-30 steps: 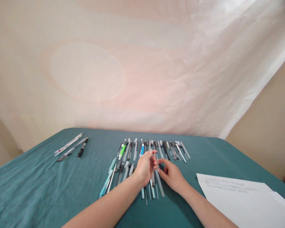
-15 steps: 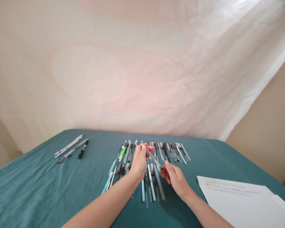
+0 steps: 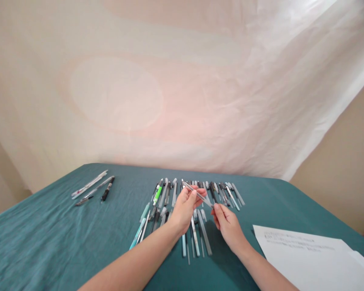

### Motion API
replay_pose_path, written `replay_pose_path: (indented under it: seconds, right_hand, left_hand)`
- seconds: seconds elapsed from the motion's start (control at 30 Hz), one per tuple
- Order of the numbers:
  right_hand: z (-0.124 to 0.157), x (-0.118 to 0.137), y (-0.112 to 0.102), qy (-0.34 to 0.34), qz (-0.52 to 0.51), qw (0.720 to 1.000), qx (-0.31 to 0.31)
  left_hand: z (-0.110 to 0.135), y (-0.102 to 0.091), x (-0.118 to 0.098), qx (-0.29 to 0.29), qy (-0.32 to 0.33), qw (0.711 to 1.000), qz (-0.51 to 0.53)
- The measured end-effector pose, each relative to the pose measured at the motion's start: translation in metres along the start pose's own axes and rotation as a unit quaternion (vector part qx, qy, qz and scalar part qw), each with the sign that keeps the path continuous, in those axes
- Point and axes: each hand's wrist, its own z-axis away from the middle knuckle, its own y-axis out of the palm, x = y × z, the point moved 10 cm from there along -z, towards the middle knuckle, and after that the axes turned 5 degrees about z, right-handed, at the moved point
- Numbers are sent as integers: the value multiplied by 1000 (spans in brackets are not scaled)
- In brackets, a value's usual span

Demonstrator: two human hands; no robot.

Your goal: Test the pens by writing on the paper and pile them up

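In the head view, we hold a slim grey pen (image 3: 204, 199) above the counter (image 3: 48, 234), our left grip (image 3: 183, 209) pinching toward its far-left end, our right grip (image 3: 228, 229) its near-right end, long axis slanting between them

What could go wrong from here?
The slim grey pen slants between the left hand and right hand, so a loose pinch might let it drop among the nearer row of pens. The left forearm also hides part of that row; if it dips, it could nudge pens askew.
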Motion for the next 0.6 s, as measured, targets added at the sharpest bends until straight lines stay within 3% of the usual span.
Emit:
replay_pose_path:
  seconds: [0.23,0.6]
  right_hand:
    - [-1,-10,-4,12,-32,999,-19]
    - [2,-1,-9,-24,30,999,-36]
  left_hand:
    - [3,-4,12,-3,-19,999,29]
    - [4,-10,17,-24,-25,999,31]
